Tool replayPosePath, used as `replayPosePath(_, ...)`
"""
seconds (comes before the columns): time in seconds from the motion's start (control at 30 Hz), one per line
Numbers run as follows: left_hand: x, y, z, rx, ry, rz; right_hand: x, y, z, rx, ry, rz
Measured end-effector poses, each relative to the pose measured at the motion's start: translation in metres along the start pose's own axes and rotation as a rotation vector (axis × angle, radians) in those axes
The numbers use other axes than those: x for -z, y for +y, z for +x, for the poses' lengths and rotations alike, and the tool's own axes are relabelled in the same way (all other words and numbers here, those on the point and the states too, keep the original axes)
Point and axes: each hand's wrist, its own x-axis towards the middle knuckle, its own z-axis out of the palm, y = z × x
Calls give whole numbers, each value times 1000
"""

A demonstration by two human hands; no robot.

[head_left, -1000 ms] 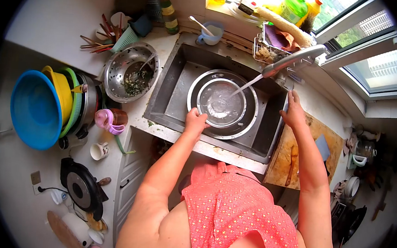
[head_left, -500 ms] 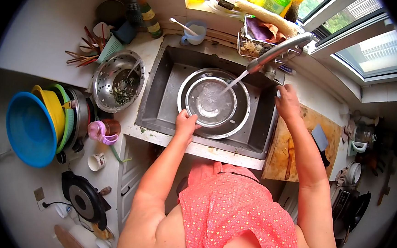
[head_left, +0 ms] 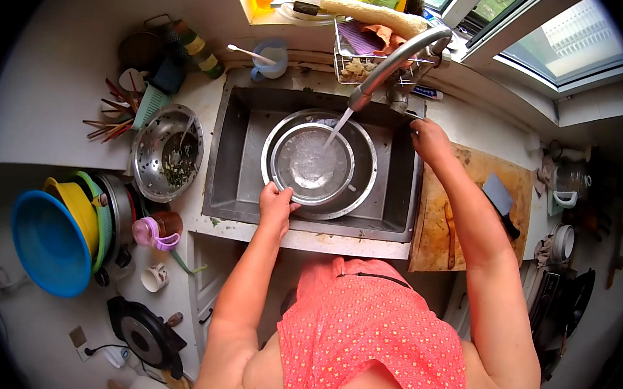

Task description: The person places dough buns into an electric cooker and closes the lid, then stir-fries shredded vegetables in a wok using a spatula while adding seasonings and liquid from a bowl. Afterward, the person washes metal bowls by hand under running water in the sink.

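In the head view, a small round metal bowl (head_left: 281, 180) sits inside a larger metal bowl (head_left: 371, 166) in the grey sink (head_left: 239, 182). My left hand (head_left: 277, 205) grips the small bowl's near rim, thumb and fingers closed on it. Water (head_left: 338, 128) runs from the curved faucet (head_left: 381, 73) into the small bowl, which holds clear, rippling water. At the sink's back right corner, my right hand (head_left: 431, 140) has its fingers closed on the faucet lever (head_left: 411, 115); the hand partly hides it.
Left of the sink stands a metal bowl with chopped greens (head_left: 160, 135). A cutting board (head_left: 432, 225) with a knife (head_left: 500, 198) lies to the right. Stacked basins (head_left: 52, 241) and a pink-lidged jug (head_left: 153, 232) are farther left. Behind the sink are a blue cup (head_left: 270, 60) and a wire rack (head_left: 356, 71).
The view has shifted, so the sink and faucet appear farther left. Both hands keep their grips. The water in the small bowl looks less frothy.
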Motion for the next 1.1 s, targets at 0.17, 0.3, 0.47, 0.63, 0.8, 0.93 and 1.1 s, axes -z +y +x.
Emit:
replayPosePath(0.17,2,-2,-7,-17,-22,67,8,8,20,-106,17,-44)
replayPosePath(0.3,-5,4,-24,-70,-35,131,17,14,6,-51,10,69)
replayPosePath(0.47,-34,18,-61,-111,-108,253,45,23,-101,56,100,569)
replayPosePath(0.63,-84,19,-104,-151,-303,346,42,65,-280,26,175,541)
replayPosePath(0.8,-156,3,-151,-141,-510,401,8,96,-468,-327,160,606)
replayPosePath(0.93,-229,-18,-189,-110,-716,449,-37,91,-590,-712,252,690)
replayPosePath(1.1,-337,-57,-234,-31,-919,537,-64,65,-679,-1028,341,805)
